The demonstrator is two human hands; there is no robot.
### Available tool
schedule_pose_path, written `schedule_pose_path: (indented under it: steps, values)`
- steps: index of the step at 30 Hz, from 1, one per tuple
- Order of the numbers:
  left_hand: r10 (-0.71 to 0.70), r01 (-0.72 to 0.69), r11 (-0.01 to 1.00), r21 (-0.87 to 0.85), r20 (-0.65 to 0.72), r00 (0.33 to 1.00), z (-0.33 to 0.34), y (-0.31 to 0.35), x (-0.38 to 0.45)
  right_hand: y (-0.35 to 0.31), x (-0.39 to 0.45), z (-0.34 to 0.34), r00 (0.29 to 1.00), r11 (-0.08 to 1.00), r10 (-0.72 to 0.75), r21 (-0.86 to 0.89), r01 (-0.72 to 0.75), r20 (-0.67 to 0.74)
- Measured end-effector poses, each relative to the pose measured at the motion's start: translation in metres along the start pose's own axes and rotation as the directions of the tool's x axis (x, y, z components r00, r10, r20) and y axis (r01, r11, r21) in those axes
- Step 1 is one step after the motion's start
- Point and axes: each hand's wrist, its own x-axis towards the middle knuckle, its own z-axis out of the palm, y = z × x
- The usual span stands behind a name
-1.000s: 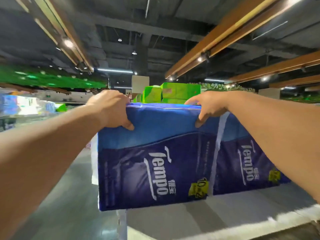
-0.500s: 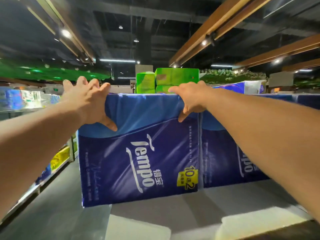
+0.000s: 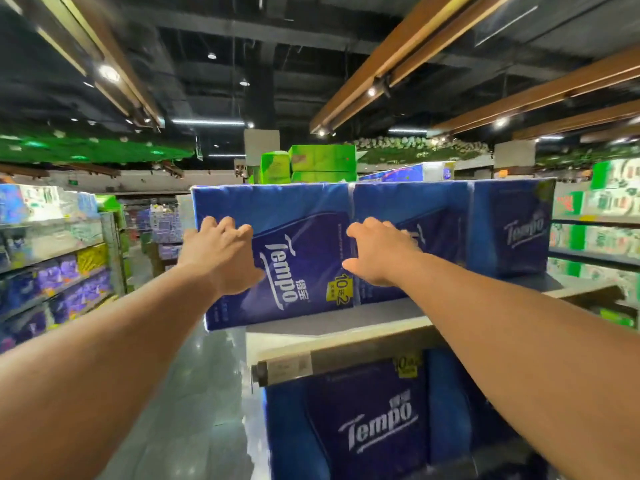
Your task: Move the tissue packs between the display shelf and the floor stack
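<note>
Hands now lower on the pack's face: left hand and right hand, each grip wide, press tissue pack onto display shelf.

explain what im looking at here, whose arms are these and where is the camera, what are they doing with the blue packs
The camera sits on a person's head, looking forward in a shop aisle, so both arms are theirs. The left hand and right hand rest, fingers spread, on the front of a blue Tempo tissue pack. It stands on the top display shelf, its left end overhanging the shelf edge. A second blue pack stands to its right, more sit below, and green packs stand behind.
</note>
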Motion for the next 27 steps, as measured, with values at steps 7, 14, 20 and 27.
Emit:
schedule_pose_path:
  steps: [7, 14, 20, 27]
  values:
    - [0.037, -0.021, 0.998, -0.065, 0.257, 0.966, -0.01, 0.024, -0.148, -0.003, -0.159, 0.006, 0.978, 0.999, 0.048, -0.03, -0.043, 0.202]
    - [0.075, -0.056, 0.995, -0.077, 0.28, 0.957, -0.061, 0.072, -0.273, 0.019, -0.306, -0.007, 0.965, 1.0, -0.011, 0.006, 0.01, 0.262]
    - [0.076, -0.046, 0.995, -0.089, 0.382, 0.921, -0.094, 0.166, -0.394, 0.085, -0.455, -0.014, 0.931, 0.997, -0.073, 0.009, 0.075, 0.359]
    - [0.165, -0.092, 0.981, -0.172, 0.483, 0.86, -0.133, 0.289, -0.514, 0.165, -0.598, -0.016, 0.873, 1.0, 0.003, -0.019, 0.007, 0.488]
